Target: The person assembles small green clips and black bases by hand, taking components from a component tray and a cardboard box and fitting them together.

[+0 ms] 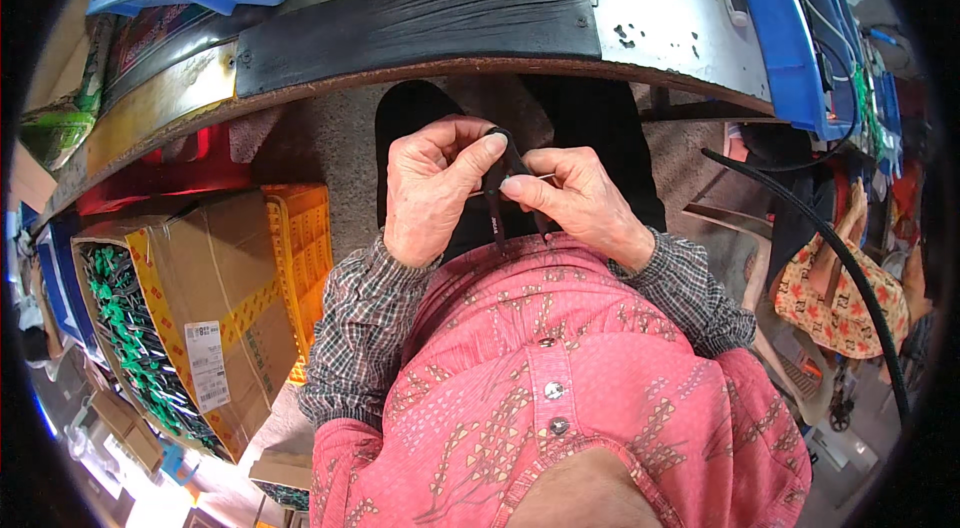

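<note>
Premises present as a small assembly workshop. A worn metal-topped workbench (660,23) carries blue plastic trays (790,38) of cables, and an open cardboard carton (215,318) packed with green-tied black parts stands beside a yellow crate (300,258) on the floor.

The person wears a pink-red shirt (560,398) printed all over with small cream and pale triangles, set in bands and clusters. A button placket runs down its front, with three round metal snap buttons (553,389) showing one below the other. Under it is a second shirt with long sleeves in a fine dark check of grey, black and white; the left sleeve (355,328) and the right sleeve (690,293) both reach the wrists and end in buttoned cuffs. The checked cloth bunches in folds along both forearms. The left hand (430,193) and right hand (580,198) are bare, without gloves. Dark trousers (600,123) show beyond the hands.
</note>
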